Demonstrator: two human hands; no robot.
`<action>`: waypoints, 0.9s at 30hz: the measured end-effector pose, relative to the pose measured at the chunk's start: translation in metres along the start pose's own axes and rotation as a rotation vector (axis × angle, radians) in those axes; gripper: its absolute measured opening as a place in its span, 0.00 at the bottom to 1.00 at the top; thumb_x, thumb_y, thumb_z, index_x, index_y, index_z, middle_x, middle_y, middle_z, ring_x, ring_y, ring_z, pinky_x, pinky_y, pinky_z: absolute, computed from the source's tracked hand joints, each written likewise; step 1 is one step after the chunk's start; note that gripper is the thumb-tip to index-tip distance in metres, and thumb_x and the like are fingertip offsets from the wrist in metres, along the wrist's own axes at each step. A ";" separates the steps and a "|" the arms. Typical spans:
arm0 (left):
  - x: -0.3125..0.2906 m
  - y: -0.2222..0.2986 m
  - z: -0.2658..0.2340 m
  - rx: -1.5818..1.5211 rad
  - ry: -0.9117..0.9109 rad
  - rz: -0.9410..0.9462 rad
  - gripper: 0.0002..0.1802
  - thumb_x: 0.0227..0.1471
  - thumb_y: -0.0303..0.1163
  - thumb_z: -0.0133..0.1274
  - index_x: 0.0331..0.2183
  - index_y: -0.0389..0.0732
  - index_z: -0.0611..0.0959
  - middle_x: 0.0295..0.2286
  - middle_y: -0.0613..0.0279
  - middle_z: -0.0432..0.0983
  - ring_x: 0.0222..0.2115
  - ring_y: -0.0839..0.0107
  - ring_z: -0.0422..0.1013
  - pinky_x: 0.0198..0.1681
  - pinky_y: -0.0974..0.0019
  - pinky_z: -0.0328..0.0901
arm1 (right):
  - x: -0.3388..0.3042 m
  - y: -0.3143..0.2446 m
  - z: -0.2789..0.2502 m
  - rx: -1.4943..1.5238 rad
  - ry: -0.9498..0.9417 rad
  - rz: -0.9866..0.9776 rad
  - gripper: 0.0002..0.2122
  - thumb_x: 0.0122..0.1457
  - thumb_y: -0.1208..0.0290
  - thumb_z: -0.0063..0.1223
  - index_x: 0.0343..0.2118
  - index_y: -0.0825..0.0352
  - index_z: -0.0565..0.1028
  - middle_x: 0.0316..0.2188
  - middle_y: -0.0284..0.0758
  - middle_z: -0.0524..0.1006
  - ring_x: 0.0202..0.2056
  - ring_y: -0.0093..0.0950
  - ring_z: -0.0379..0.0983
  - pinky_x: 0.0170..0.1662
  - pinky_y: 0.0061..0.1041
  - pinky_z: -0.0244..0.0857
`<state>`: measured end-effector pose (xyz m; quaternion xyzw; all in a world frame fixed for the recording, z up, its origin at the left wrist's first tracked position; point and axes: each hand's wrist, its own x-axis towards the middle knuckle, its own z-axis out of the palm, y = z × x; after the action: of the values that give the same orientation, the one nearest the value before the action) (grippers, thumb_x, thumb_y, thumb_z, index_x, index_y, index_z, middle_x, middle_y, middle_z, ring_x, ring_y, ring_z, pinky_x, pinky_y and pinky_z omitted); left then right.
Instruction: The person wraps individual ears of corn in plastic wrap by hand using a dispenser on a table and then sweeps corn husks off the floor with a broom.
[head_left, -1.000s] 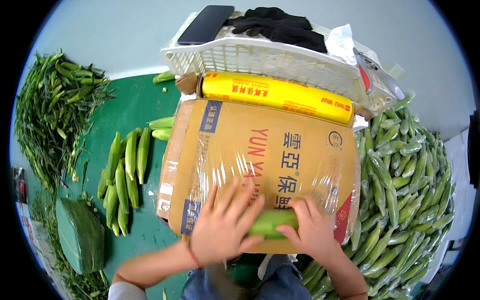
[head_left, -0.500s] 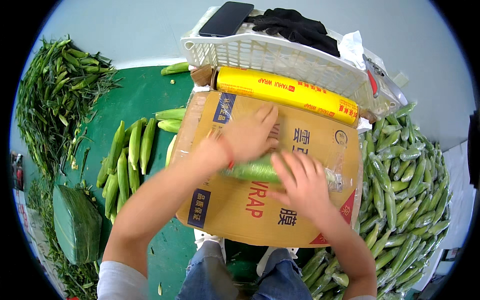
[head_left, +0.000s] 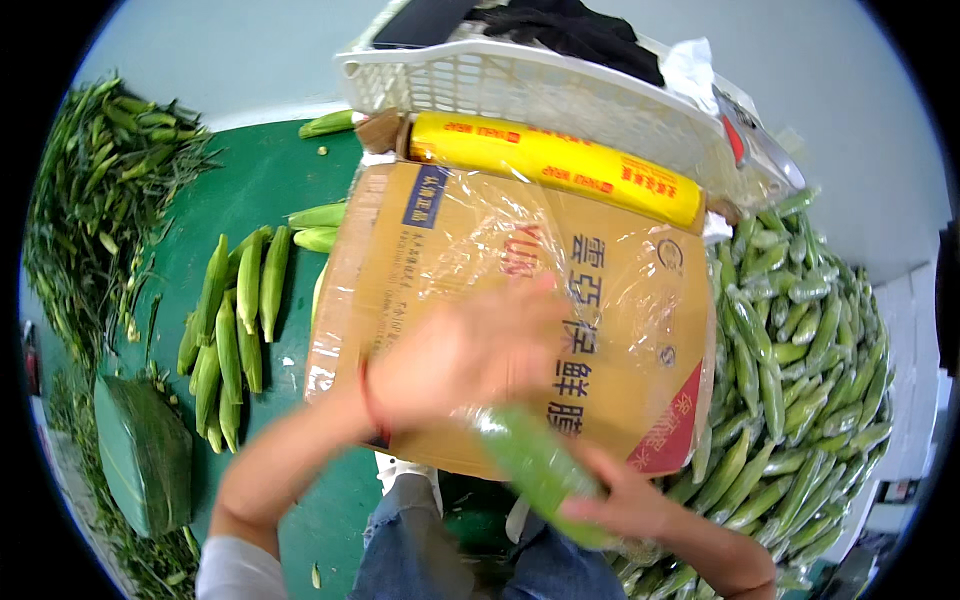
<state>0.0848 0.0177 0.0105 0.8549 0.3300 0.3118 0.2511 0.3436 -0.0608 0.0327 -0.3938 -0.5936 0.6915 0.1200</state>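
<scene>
An ear of corn in green husk [head_left: 535, 465], wrapped in clear film, is tilted over the near edge of a flat brown carton [head_left: 480, 260]. Its lower end is in my right hand [head_left: 620, 497], whose fingers close round it. Over the carton, close to the upper end of the ear, my left hand [head_left: 475, 355] is smeared by motion, so its fingers are hard to read. Clear film lies across the carton top. Along the carton's far edge rests a yellow roll of cling film [head_left: 555, 165].
Unwrapped ears of corn [head_left: 235, 330] lie on the green floor to the left, near a heap of husks [head_left: 110, 190] and a green box-like object [head_left: 143, 455]. Film-wrapped ears [head_left: 800, 380] pile up at right. Behind the roll, a white basket [head_left: 440, 78] carries black gloves [head_left: 570, 35].
The wrapped ear has moved from the carton's middle toward me and tilted, carried by my right hand. My left hand has come nearer and away from the ear. The whole view has shifted slightly.
</scene>
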 end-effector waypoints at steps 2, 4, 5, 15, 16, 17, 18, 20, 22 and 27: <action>-0.031 0.055 0.006 0.162 0.023 0.025 0.23 0.51 0.53 0.54 0.46 0.52 0.82 0.56 0.52 0.63 0.60 0.50 0.54 0.63 0.43 0.44 | 0.009 -0.005 0.012 0.573 -0.071 0.234 0.33 0.55 0.44 0.50 0.54 0.67 0.64 0.30 0.45 0.75 0.32 0.35 0.75 0.33 0.29 0.71; -0.037 0.046 0.008 0.216 0.382 0.119 0.32 0.52 0.50 0.54 0.58 0.56 0.70 0.57 0.47 0.60 0.58 0.48 0.58 0.58 0.42 0.54 | 0.018 -0.006 0.015 0.931 -0.371 0.325 0.33 0.54 0.40 0.49 0.48 0.71 0.67 0.29 0.47 0.75 0.27 0.36 0.75 0.27 0.26 0.70; -0.035 0.050 0.012 -0.330 0.534 0.031 0.31 0.52 0.45 0.54 0.57 0.55 0.68 0.51 0.48 0.65 0.52 0.51 0.63 0.54 0.44 0.59 | 0.022 -0.001 0.015 1.238 -0.622 0.335 0.35 0.56 0.45 0.49 0.58 0.66 0.56 0.37 0.45 0.73 0.25 0.34 0.74 0.22 0.29 0.70; -0.052 0.037 0.026 -0.877 0.956 -0.661 0.19 0.64 0.50 0.33 0.41 0.45 0.68 0.31 0.61 0.67 0.32 0.69 0.70 0.38 0.63 0.69 | 0.005 0.006 0.007 0.017 -0.073 0.000 0.37 0.54 0.57 0.58 0.63 0.61 0.52 0.34 0.40 0.75 0.23 0.28 0.73 0.22 0.23 0.66; -0.061 0.043 0.035 -0.798 0.999 -0.718 0.19 0.64 0.49 0.32 0.42 0.45 0.68 0.32 0.61 0.66 0.31 0.69 0.69 0.38 0.63 0.69 | -0.004 0.002 0.004 -0.220 0.058 -0.134 0.34 0.54 0.56 0.59 0.61 0.61 0.56 0.34 0.41 0.75 0.25 0.30 0.73 0.24 0.25 0.67; -0.072 0.045 0.041 -0.740 1.021 -0.777 0.20 0.65 0.48 0.30 0.41 0.43 0.69 0.33 0.61 0.66 0.31 0.69 0.69 0.39 0.64 0.69 | -0.013 0.000 0.000 -0.464 0.220 -0.242 0.32 0.54 0.56 0.59 0.59 0.62 0.61 0.35 0.41 0.76 0.26 0.31 0.74 0.27 0.27 0.68; -0.073 0.053 0.043 -0.711 1.048 -0.824 0.21 0.66 0.47 0.29 0.38 0.41 0.71 0.32 0.61 0.67 0.33 0.70 0.69 0.41 0.63 0.68 | -0.024 -0.018 -0.004 -0.611 0.304 -0.283 0.28 0.53 0.56 0.60 0.55 0.62 0.66 0.35 0.42 0.77 0.28 0.33 0.74 0.29 0.29 0.68; -0.085 0.064 0.057 -0.776 0.960 -0.929 0.25 0.65 0.49 0.31 0.36 0.38 0.74 0.27 0.60 0.71 0.27 0.70 0.71 0.32 0.66 0.70 | -0.039 -0.029 -0.025 -0.664 0.478 -0.528 0.22 0.53 0.54 0.59 0.46 0.63 0.75 0.33 0.42 0.78 0.29 0.35 0.75 0.33 0.31 0.68; -0.086 0.087 0.054 -1.165 0.540 -1.126 0.31 0.63 0.54 0.31 0.33 0.35 0.76 0.21 0.57 0.74 0.16 0.70 0.71 0.18 0.71 0.67 | -0.039 -0.024 -0.054 -0.445 0.631 -0.966 0.18 0.54 0.51 0.57 0.36 0.63 0.81 0.30 0.40 0.78 0.28 0.35 0.75 0.35 0.34 0.68; -0.108 0.101 0.061 -1.551 -0.312 -1.288 0.43 0.55 0.64 0.37 0.58 0.38 0.63 0.28 0.48 0.77 0.20 0.64 0.74 0.21 0.67 0.69 | -0.019 0.005 -0.039 0.803 0.195 -1.038 0.26 0.64 0.42 0.29 0.22 0.62 0.66 0.10 0.28 0.62 0.14 0.24 0.63 0.24 0.28 0.63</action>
<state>0.1045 -0.1398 -0.0067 0.1477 0.3978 0.1305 0.8961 0.3842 -0.0458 0.0361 -0.0422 -0.3886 0.6726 0.6283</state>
